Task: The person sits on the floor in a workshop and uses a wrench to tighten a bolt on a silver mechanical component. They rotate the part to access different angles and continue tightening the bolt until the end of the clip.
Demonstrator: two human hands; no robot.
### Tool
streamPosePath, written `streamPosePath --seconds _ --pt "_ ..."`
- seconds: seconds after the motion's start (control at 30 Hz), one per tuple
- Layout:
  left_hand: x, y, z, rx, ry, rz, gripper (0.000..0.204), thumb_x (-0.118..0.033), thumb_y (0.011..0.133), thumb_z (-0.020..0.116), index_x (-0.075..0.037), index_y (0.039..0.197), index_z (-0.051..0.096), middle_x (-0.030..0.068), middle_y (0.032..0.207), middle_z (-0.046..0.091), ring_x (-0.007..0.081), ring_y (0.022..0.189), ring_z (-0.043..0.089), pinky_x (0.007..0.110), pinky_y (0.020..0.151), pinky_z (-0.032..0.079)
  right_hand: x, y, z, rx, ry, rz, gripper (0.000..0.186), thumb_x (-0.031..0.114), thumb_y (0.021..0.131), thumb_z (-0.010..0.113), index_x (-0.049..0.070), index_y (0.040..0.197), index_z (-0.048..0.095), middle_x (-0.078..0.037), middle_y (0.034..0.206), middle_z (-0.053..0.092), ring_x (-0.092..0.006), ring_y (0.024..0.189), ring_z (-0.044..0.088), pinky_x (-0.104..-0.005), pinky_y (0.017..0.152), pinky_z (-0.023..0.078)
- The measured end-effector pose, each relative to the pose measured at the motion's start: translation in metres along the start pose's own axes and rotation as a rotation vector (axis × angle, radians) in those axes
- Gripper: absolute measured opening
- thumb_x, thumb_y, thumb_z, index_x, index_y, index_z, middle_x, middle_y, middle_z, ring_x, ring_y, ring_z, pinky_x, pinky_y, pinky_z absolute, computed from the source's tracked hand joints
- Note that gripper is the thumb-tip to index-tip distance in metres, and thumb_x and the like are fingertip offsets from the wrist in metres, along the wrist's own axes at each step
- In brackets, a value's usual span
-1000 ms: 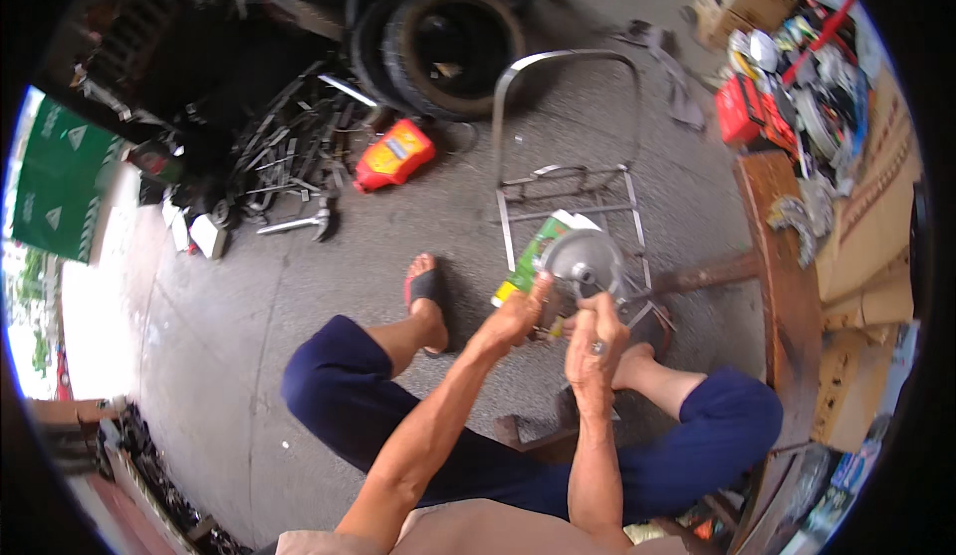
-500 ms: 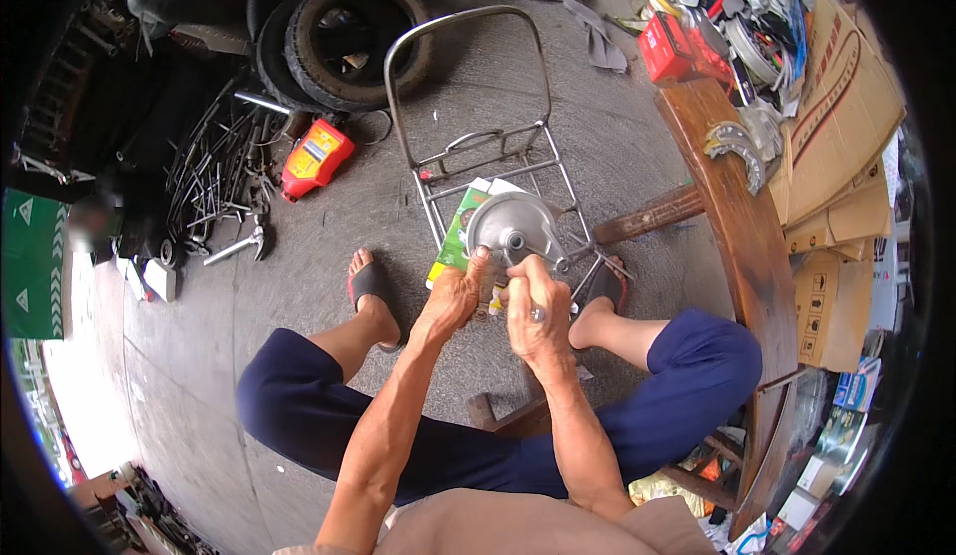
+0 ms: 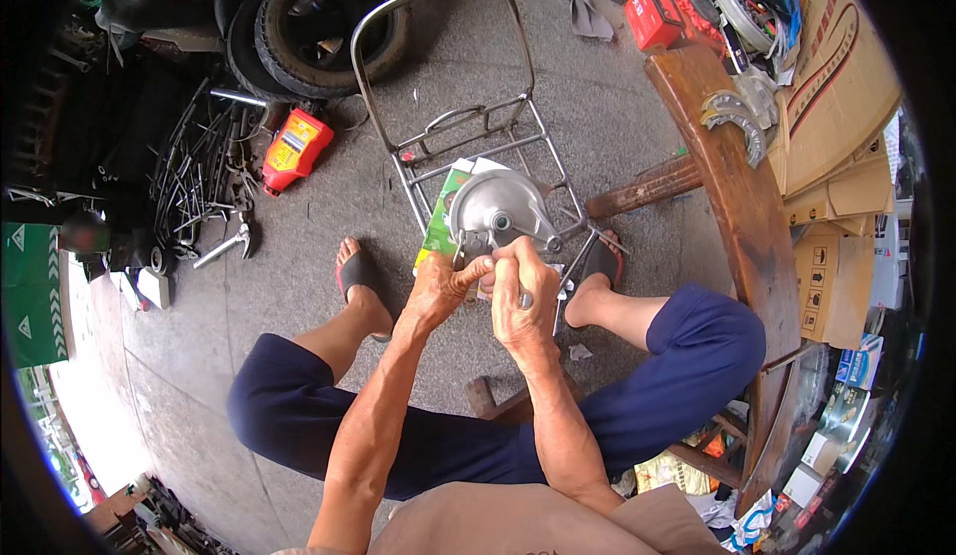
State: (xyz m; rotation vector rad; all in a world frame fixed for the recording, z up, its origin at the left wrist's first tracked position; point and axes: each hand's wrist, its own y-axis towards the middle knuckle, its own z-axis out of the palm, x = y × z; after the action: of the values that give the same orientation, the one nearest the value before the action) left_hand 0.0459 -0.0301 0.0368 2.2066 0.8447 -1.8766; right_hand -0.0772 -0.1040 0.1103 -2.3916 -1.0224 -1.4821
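A round silver brake drum plate (image 3: 495, 197), with a central hole and an arm at its right side, is in front of me between my feet. My left hand (image 3: 443, 281) grips its lower left edge, thumb pointing right. My right hand (image 3: 524, 286) is closed just below the plate's centre; a rounded metal end (image 3: 525, 299) of a tool sticks out of the fist. The fingers hide the rest of the tool. Behind the plate, a green and white box (image 3: 438, 226) lies on a metal tube frame (image 3: 538, 127).
A wooden bench (image 3: 732, 197) with curved brake shoes (image 3: 735, 117) stands at the right, beside cardboard (image 3: 832, 67). Tyres (image 3: 334, 27), a red bottle (image 3: 297, 152), a hammer (image 3: 224, 246) and several loose tools lie at the left. My feet flank the frame.
The plate and both hands have shifted slightly left in view, along with the whole scene. My left thumb has moved off the plate's face toward my right fingers; the right fist has turned a little.
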Motion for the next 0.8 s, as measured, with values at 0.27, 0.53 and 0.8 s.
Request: streamPosePath --seconds 0.27,0.53,0.8 --pt "-0.011 -0.001 -0.002 0.053 -0.048 -0.087 0.063 -0.052 0.076 0.078 0.003 0.102 0.061 0.0027 0.067 0.060 0.0103 0.058 0.052 0.030 0.049 0.043 0.000 0.000 -0.001 0.006 0.111 0.109 0.021 0.012 0.097 0.045 -0.005 0.091 0.053 -0.013 0.066 0.062 -0.0179 0.060 0.066 -0.0299 0.053 0.054" --pt "-0.010 -0.001 -0.003 0.067 -0.086 -0.083 0.060 -0.047 0.076 0.080 0.002 0.105 0.062 0.0046 0.069 0.063 0.0105 0.059 0.056 0.030 0.048 0.045 -0.004 -0.002 -0.001 0.018 0.072 0.063 0.018 0.009 0.097 0.045 -0.006 0.092 0.054 -0.011 0.069 0.061 -0.0159 0.061 0.066 -0.0273 0.053 0.054" --pt "-0.014 -0.001 -0.006 0.106 -0.078 -0.113 0.055 -0.046 0.079 0.079 0.002 0.102 0.064 0.0013 0.074 0.064 0.0078 0.066 0.050 0.030 0.054 0.041 -0.004 -0.002 -0.002 0.012 0.050 0.038 0.017 0.008 0.096 0.046 -0.007 0.092 0.054 -0.011 0.070 0.061 -0.0154 0.061 0.067 -0.0269 0.052 0.054"
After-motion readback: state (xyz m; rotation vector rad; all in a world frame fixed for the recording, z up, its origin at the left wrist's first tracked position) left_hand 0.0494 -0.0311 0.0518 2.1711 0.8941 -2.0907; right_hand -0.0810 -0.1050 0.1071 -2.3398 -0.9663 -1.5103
